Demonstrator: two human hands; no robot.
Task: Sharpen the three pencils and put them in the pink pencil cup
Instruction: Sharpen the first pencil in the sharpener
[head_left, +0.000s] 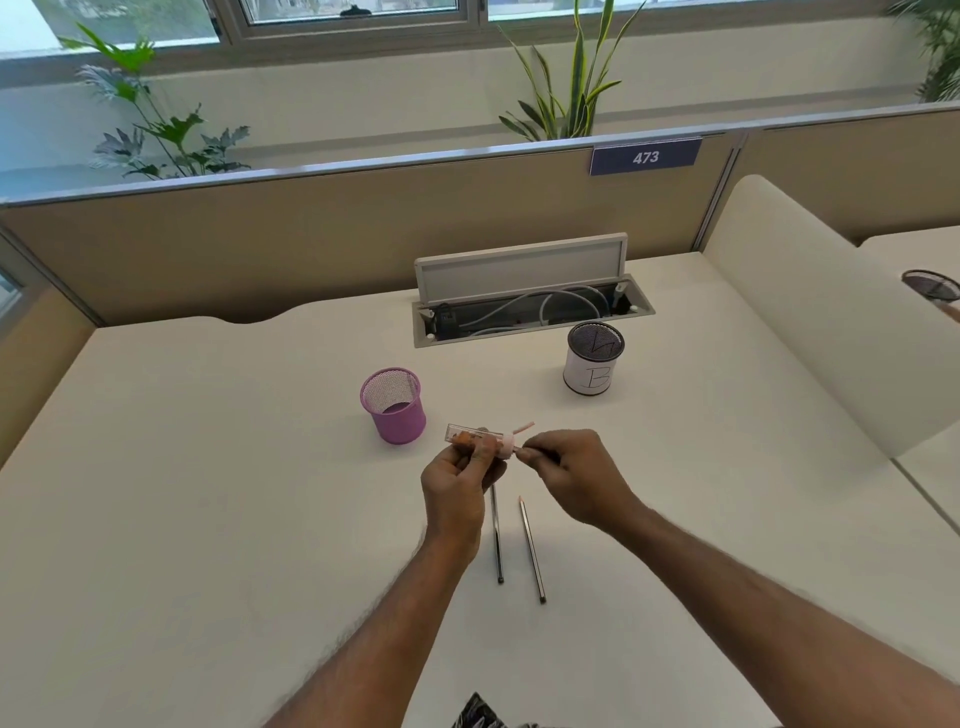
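Facing the cup lettered B (592, 366), left hand (456, 486) grips sharpener (475, 435), right hand (571, 474) pencil (519, 454).

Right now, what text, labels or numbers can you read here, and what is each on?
"473": white digits on the blue sign on the partition.
"B": handwritten on the white-wrapped mesh cup.
Sharpener, pencils, pink pencil cup: no readable text shows.

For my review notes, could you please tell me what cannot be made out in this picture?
Head view:
- Third pencil: mostly covered by the right hand and the sharpener.
- Left lying pencil: upper end behind the left hand.
- Mesh cup at the right edge: cut off by the frame.
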